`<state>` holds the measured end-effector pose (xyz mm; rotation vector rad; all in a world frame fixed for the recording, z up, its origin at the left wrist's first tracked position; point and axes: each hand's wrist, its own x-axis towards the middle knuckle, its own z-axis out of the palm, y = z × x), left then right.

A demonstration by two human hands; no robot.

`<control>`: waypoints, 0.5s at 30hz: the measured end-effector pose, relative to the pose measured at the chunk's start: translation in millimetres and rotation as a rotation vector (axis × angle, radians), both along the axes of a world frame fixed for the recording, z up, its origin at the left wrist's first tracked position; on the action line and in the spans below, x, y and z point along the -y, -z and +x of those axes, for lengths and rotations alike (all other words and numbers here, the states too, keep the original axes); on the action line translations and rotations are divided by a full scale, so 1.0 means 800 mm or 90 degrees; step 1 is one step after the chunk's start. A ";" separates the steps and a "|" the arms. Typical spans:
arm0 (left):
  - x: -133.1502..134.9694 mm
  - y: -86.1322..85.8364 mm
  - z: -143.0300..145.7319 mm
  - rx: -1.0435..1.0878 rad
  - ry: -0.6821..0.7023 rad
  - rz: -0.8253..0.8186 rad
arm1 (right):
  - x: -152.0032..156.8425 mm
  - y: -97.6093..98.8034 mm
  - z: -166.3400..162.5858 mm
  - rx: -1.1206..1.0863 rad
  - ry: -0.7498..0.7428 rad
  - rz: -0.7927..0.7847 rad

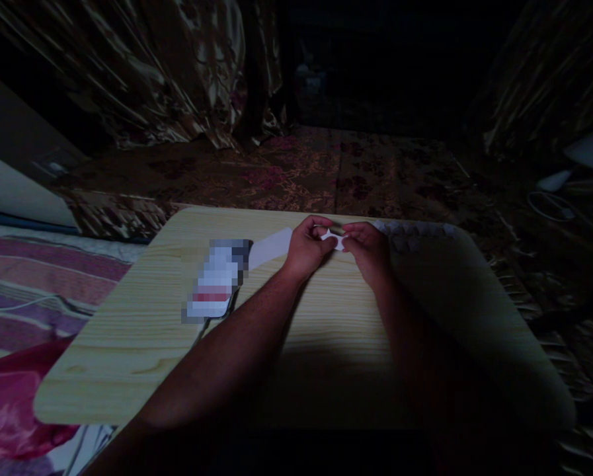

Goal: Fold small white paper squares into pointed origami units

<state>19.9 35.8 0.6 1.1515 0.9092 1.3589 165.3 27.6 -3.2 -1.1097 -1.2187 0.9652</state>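
Between both hands, near the far edge of the wooden table, is a small piece of white paper (334, 239). My left hand (310, 246) grips its left side, fingers curled and thumb on the front. On the right side my right hand (368, 248) pinches it the same way. A dim yellowish strip shows along the paper's upper edge; I cannot tell what it is. Left of my left hand lies a flat white paper strip (270, 248), partly behind that hand. Several small pale folded pieces (410, 230) sit in rows just right of my right hand.
A phone (217, 277) with a blurred screen lies left on the table (142, 344), a cable running from its lower end. Striped bedding (78, 277) and a pink cloth (23, 396) are at the left. Behind stand a patterned covered ledge (316, 165) and shiny curtains (201, 73).
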 end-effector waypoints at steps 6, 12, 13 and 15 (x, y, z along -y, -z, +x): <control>0.000 0.001 0.002 -0.015 0.012 0.000 | 0.000 0.000 -0.001 0.025 0.016 0.000; -0.001 0.003 0.001 -0.022 0.012 0.016 | -0.001 -0.001 -0.001 0.033 0.014 0.014; -0.001 0.003 0.001 -0.023 0.012 0.016 | -0.001 -0.002 -0.001 0.035 0.019 0.018; -0.001 0.003 0.002 -0.022 0.014 0.015 | -0.001 -0.003 -0.001 0.034 0.024 0.028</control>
